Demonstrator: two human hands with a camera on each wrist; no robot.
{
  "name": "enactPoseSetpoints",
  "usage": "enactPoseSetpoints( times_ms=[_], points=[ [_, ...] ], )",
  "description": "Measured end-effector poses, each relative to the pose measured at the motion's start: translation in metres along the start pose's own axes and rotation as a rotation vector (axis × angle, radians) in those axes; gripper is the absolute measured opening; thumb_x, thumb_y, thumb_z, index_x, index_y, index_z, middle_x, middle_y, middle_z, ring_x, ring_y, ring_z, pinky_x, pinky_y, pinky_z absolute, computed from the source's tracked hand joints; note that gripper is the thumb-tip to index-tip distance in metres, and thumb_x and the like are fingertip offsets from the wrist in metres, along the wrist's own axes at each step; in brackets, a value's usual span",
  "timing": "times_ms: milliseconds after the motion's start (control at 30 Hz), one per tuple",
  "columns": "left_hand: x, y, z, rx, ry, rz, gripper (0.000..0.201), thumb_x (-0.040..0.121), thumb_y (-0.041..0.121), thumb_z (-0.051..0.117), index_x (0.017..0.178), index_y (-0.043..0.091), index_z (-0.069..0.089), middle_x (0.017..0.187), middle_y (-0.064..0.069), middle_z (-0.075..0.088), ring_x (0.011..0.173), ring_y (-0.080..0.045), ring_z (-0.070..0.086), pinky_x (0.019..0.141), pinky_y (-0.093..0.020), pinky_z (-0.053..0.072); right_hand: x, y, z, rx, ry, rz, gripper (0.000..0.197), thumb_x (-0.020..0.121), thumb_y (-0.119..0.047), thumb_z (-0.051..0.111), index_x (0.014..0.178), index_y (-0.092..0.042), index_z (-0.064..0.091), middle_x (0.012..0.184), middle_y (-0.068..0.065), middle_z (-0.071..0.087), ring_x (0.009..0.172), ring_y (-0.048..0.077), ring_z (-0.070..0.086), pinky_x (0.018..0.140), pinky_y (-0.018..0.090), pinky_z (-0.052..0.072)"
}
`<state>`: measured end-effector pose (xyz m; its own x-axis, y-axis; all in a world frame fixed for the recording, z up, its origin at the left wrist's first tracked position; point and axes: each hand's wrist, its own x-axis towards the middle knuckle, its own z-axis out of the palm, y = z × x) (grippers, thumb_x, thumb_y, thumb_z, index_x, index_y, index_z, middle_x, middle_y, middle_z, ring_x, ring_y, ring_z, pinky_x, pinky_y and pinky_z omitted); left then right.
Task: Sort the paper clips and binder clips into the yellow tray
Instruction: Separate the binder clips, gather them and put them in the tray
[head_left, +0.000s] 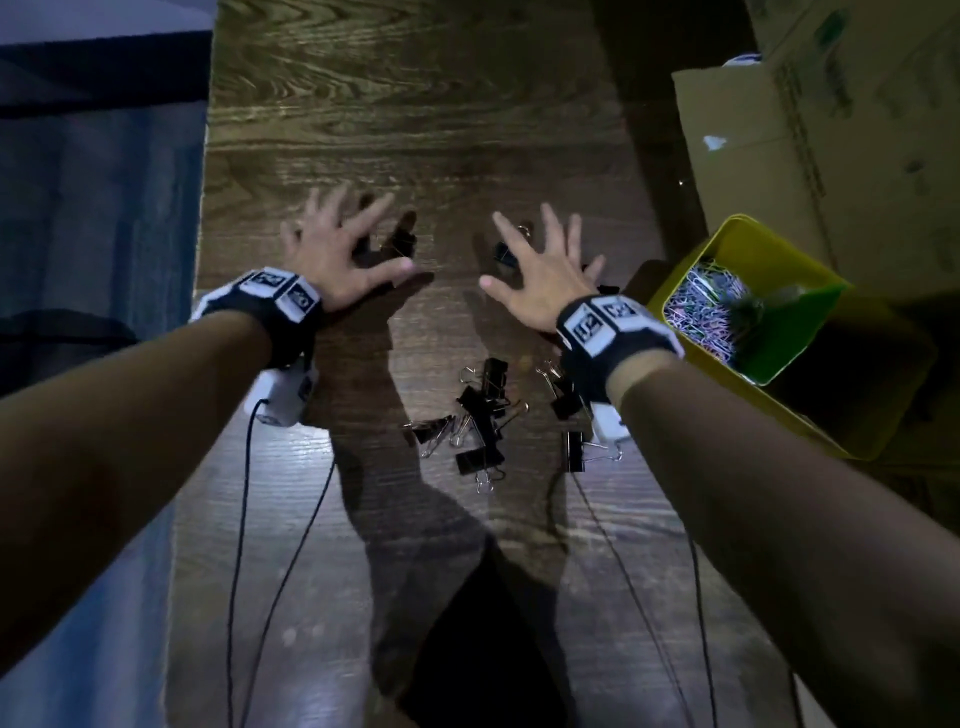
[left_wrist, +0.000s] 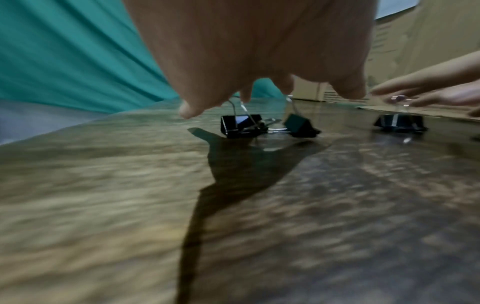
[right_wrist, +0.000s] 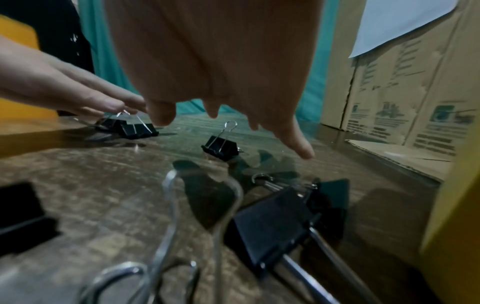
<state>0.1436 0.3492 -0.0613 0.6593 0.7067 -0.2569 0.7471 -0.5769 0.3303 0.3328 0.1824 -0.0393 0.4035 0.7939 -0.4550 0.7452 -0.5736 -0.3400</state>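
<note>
1. Binder clips lie scattered on the counter (head_left: 415, 130): two under your left hand (head_left: 332, 254), one by your right hand (head_left: 540, 270), and a loose heap (head_left: 480, 415) nearer your body, between your forearms.
2. Paper clips (head_left: 696, 306) already fill part of the yellow tray (head_left: 675, 291), which sits off to your right, close beside your right wrist.
3. Your left hand hovers with fingers spread and empty; its fingertips (left_wrist: 188, 111) hang just above the pair of clips (left_wrist: 241, 125), wire handles pointing up toward them.
4. Your right hand is also spread and holds nothing; the single clip (right_wrist: 221, 147) sits just ahead of and below its fingers, one handle standing up.
5. What matters next: each hand has clips straight below its fingertips, so a short downward reach should do. The right hand is nearer the tray; the left would have to cross over.
6. The heap lies behind both palms, toward you, so it likely calls for pulling your hands back.
</note>
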Motion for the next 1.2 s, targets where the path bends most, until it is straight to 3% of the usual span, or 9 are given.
enactPoseSetpoints(
  times_ms=[100, 233, 433, 533, 667, 867, 1000, 1100, 1200],
  points=[
    [0.001, 0.031, 0.015, 0.099, -0.148, 0.167, 0.074, 0.069, 0.080, 0.029, 0.137, 0.052, 0.022, 0.156, 0.003, 0.011, 0.143, -0.030, -0.002, 0.108, -0.065, 0.004, 0.008, 0.000, 0.008, -0.057, -0.107, 0.015, 0.060, 0.093, -0.056, 0.039, 0.145, -0.048, 0.011, 0.159, -0.004, -0.008, 0.143, 0.036, -0.014, 0.107, 0.071, 0.003],
    [-0.019, 0.064, 0.035, 0.087, -0.326, 0.382, 0.067, 0.078, 0.074, 0.021, 0.138, 0.046, 0.028, 0.155, 0.010, 0.009, 0.143, -0.022, -0.007, 0.109, -0.063, -0.007, -0.018, 0.016, 0.023, -0.152, -0.028, -0.013, 0.060, 0.094, -0.055, 0.037, 0.146, -0.045, 0.008, 0.159, -0.007, 0.000, 0.145, 0.035, -0.007, 0.106, 0.073, 0.000],
    [-0.075, 0.061, 0.053, 0.019, -0.354, 0.468, 0.079, 0.074, 0.080, 0.006, 0.143, 0.043, 0.017, 0.155, 0.010, 0.010, 0.143, -0.018, -0.011, 0.113, -0.055, -0.009, -0.061, 0.034, 0.043, -0.180, 0.112, 0.038, 0.063, 0.091, -0.058, 0.039, 0.147, -0.040, 0.017, 0.157, 0.001, 0.015, 0.143, 0.040, 0.005, 0.110, 0.066, 0.000],
    [-0.105, 0.063, 0.065, -0.025, -0.332, 0.444, 0.077, 0.076, 0.079, 0.010, 0.143, 0.042, 0.016, 0.155, 0.011, 0.013, 0.143, -0.016, -0.011, 0.114, -0.051, -0.010, -0.077, 0.033, 0.056, -0.103, 0.171, 0.027, 0.059, 0.091, -0.052, 0.044, 0.145, -0.035, 0.027, 0.154, 0.006, 0.021, 0.140, 0.037, 0.012, 0.112, 0.061, 0.003],
    [-0.143, 0.080, 0.082, -0.146, -0.227, 0.307, 0.073, 0.081, 0.070, 0.015, 0.144, 0.034, 0.024, 0.154, 0.008, 0.018, 0.143, -0.016, -0.008, 0.113, -0.041, -0.011, -0.114, 0.024, 0.084, -0.023, 0.250, 0.023, 0.049, 0.093, -0.042, 0.046, 0.141, -0.035, 0.036, 0.147, 0.006, 0.032, 0.136, 0.032, 0.019, 0.110, 0.054, 0.005],
    [-0.192, 0.099, 0.098, -0.245, -0.180, 0.275, 0.072, 0.078, 0.069, 0.020, 0.136, 0.032, 0.041, 0.148, 0.007, 0.031, 0.144, -0.020, 0.002, 0.116, -0.048, 0.000, -0.162, 0.017, 0.106, 0.122, 0.321, 0.035, 0.033, 0.094, -0.034, 0.048, 0.125, -0.040, 0.055, 0.129, -0.003, 0.050, 0.124, 0.021, 0.037, 0.100, 0.044, 0.019],
    [-0.204, 0.103, 0.091, -0.265, -0.171, 0.301, 0.042, 0.086, 0.056, 0.048, 0.122, 0.035, 0.057, 0.147, 0.007, 0.032, 0.143, -0.021, 0.008, 0.115, -0.052, 0.005, -0.175, 0.024, 0.096, 0.394, 0.396, 0.102, 0.027, 0.091, -0.029, 0.057, 0.117, -0.036, 0.062, 0.110, -0.005, 0.055, 0.110, 0.016, 0.050, 0.095, 0.039, 0.025],
    [-0.208, 0.109, 0.088, -0.267, -0.179, 0.334, 0.028, 0.085, 0.046, 0.057, 0.111, 0.040, 0.063, 0.150, 0.009, 0.024, 0.144, -0.021, 0.002, 0.113, -0.054, -0.001, -0.183, 0.031, 0.083, 0.585, 0.485, 0.076, 0.022, 0.088, -0.023, 0.063, 0.109, -0.030, 0.066, 0.101, -0.007, 0.056, 0.101, 0.014, 0.055, 0.098, 0.043, 0.038],
    [-0.210, 0.118, 0.083, -0.332, -0.186, 0.283, 0.015, 0.083, 0.040, 0.063, 0.097, 0.040, 0.069, 0.147, 0.014, 0.030, 0.143, -0.018, 0.005, 0.112, -0.056, -0.005, -0.189, 0.040, 0.070, 0.830, 0.523, 0.075, 0.016, 0.086, -0.016, 0.065, 0.090, -0.030, 0.061, 0.092, -0.010, 0.061, 0.091, 0.010, 0.058, 0.088, 0.030, 0.047]
  ],
)
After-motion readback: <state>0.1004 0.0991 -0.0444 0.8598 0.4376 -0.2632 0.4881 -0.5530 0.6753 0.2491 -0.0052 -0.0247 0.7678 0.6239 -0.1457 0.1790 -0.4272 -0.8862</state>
